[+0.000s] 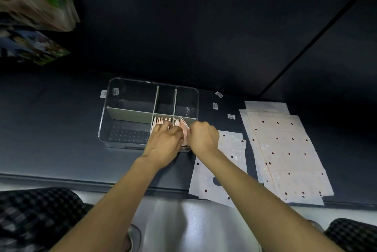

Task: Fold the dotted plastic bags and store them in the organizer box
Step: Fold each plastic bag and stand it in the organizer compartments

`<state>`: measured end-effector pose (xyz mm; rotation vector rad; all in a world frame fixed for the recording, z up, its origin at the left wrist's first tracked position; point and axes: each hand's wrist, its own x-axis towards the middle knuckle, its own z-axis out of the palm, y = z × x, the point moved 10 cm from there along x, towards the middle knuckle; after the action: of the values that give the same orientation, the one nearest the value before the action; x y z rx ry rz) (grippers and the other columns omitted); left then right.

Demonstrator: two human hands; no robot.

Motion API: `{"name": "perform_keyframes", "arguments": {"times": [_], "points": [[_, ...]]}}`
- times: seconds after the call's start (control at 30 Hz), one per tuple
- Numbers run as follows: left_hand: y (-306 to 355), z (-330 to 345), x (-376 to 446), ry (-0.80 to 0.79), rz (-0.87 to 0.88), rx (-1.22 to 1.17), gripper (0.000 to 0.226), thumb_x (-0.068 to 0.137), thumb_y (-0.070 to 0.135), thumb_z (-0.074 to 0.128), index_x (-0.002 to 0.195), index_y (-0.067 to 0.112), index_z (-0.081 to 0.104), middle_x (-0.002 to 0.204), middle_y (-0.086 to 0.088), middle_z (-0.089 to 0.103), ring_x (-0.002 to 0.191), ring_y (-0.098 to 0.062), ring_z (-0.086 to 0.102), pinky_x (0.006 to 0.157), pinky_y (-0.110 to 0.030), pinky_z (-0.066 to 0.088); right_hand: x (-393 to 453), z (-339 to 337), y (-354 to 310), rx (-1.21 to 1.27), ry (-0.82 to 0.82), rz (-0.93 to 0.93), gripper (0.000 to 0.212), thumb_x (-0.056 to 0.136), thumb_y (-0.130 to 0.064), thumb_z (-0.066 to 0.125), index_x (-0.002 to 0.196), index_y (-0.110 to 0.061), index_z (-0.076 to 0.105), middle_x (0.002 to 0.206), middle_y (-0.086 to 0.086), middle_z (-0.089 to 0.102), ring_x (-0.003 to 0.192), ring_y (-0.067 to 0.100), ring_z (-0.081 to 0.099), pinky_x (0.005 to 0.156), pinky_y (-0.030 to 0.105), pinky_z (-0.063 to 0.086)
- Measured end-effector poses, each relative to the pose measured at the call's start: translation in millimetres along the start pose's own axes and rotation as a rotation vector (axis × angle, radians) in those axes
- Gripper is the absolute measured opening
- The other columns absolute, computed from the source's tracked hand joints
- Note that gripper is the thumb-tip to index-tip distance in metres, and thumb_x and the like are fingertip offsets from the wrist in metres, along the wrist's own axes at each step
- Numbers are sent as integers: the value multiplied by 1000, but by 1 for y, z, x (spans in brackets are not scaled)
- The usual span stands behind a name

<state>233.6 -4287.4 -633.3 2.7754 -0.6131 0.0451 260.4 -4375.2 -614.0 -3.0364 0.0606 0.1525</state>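
A clear organizer box with grey dividers stands on the dark table. Several folded pink dotted bags stand upright in its front right compartments. My left hand reaches into the box with its fingers curled among the folded bags. My right hand is beside it at the box's front right corner, its fingers curled at a folded bag; the fingertips are hidden. One flat dotted bag lies just right of the box. A stack of flat dotted bags lies further right.
Small barcode stickers lie on the table between the box and the stack. The table's front edge runs below my arms. Blurred green packaging hangs at the upper left. Checked fabric shows at the lower left.
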Motion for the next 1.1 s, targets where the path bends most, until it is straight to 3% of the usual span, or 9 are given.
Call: {"name": "perform_keyframes", "arguments": {"times": [0.23,0.4,0.53,0.63,0.73,0.87,0.93,1.0,1.1], "points": [[-7,-12,-5,139,-99,-229,30,86,1,53,112,10,64,113,-3,64,114,-27,49,96,-34,37,-5,43,2,228,-257,91,28,92,-18,41,102,-10,66,107,16,66,100,36,60,73,31,44],[-3,12,-2,-29,-61,-143,43,96,15,42,139,19,44,147,6,41,139,-17,25,114,-29,18,-22,44,-1,519,-364,-55,25,94,-11,42,83,-7,64,70,14,67,67,23,65,72,27,50],[-4,21,-7,-87,-44,-25,41,102,31,29,139,21,43,153,7,30,144,-15,14,118,-30,6,-47,22,52,718,-173,-81,19,91,-15,59,105,-15,71,97,0,71,69,4,58,69,6,44],[3,19,-10,-71,-38,-11,42,102,30,30,141,20,42,154,4,27,145,-17,11,118,-31,1,-77,31,117,504,-157,-78,33,88,-29,64,121,-24,62,118,-7,62,99,9,58,91,20,46],[27,6,-18,16,15,-66,33,98,19,47,128,12,57,144,-6,45,138,-26,32,117,-39,22,-116,60,161,225,-305,-195,67,83,-47,65,141,-29,38,145,-14,37,132,6,34,106,16,26],[88,6,-39,82,248,-138,28,82,13,71,109,7,69,116,-9,66,107,-28,62,88,-40,54,-153,87,179,76,-333,-390,80,79,-53,65,145,-24,30,154,-8,23,140,10,23,110,18,18],[107,44,-50,-159,275,-173,45,89,31,62,131,13,55,140,-5,49,128,-22,47,101,-32,42,-159,88,179,70,-262,-417,71,80,-46,68,140,-20,39,152,-3,29,140,14,29,112,26,27],[107,86,-70,-412,250,-129,71,92,49,49,149,18,22,159,4,9,146,-14,8,117,-27,10,-158,80,176,85,-168,-428,59,77,-35,75,128,-15,54,145,3,43,133,20,42,104,36,43],[105,111,-87,-480,263,-41,87,90,57,47,151,19,-2,153,5,-21,141,-11,-23,113,-24,-17,-158,65,167,109,-34,-479,30,72,-22,81,98,-13,69,126,8,62,116,25,59,86,38,55]]}}
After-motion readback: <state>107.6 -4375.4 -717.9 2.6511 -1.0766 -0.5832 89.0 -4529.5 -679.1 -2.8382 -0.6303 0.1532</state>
